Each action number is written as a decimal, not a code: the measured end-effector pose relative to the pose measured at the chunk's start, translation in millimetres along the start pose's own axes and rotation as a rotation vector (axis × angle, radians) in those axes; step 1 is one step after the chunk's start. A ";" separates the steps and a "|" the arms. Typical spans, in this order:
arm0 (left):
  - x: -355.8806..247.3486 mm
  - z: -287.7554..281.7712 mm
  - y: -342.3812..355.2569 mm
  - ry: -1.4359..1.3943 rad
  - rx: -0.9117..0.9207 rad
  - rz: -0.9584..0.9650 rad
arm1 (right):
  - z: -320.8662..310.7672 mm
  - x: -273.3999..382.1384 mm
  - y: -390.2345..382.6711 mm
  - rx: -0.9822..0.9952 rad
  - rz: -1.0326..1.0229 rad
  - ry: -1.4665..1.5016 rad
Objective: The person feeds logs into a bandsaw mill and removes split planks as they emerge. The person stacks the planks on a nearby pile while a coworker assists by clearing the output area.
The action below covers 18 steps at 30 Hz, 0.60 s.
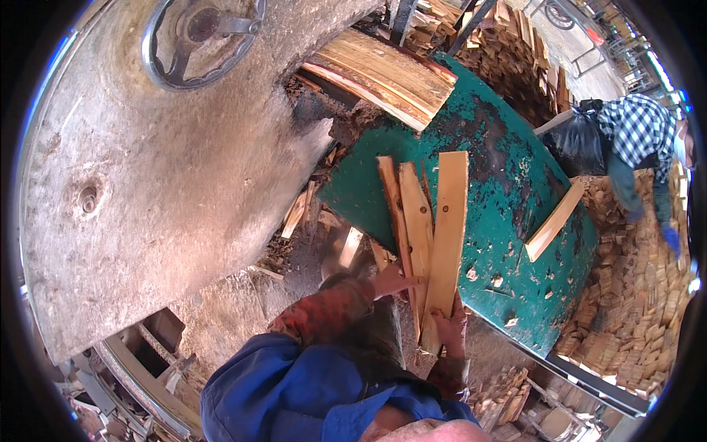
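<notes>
My left hand [395,280] closes around the lower part of two narrow wooden slats. One is a pale slat with knots [418,221], the other a darker, bark-edged slat [391,191]. Beside them, a wider, smooth board [451,206] has its lower end in my right hand [451,328], the thumb lying across its face. The boards fan out slightly, their far ends over a worn green metal sheet [508,272]. My fingers are partly hidden behind the wood.
A large pale metal plate with a handwheel [202,29] fills the left. Thick slabs [387,74] lie at the far edge of the green sheet, and a loose slat [556,221] rests at its right. Beyond, a person in a checked shirt [637,125] bends over stacked wood [626,295].
</notes>
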<state>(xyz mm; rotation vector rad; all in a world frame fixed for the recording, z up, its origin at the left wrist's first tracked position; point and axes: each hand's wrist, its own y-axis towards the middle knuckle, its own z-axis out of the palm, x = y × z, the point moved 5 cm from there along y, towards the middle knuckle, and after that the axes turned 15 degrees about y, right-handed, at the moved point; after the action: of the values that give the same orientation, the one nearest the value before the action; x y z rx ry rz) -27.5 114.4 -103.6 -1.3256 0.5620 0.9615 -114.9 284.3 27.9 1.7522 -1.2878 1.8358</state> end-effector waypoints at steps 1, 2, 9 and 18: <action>-9.5 -4.8 -0.8 -0.123 -0.051 0.019 | -4.3 -1.0 -0.2 0.012 -0.024 -0.048; -12.9 -4.7 -0.1 -0.141 -0.054 0.008 | -6.6 -2.4 -0.1 0.025 -0.047 -0.097; -33.1 -9.7 -6.9 -0.051 -0.167 0.133 | 2.2 51.7 25.2 0.246 -0.326 -0.396; -76.0 -51.1 -24.3 -0.492 -0.313 0.234 | 78.1 86.2 82.5 0.397 -0.687 -0.901</action>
<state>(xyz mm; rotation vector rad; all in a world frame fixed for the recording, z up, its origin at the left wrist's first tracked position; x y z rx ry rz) -37.8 46.2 -38.6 -1.2455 0.1913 1.5607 -143.5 149.0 62.8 2.9238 -0.3582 0.9413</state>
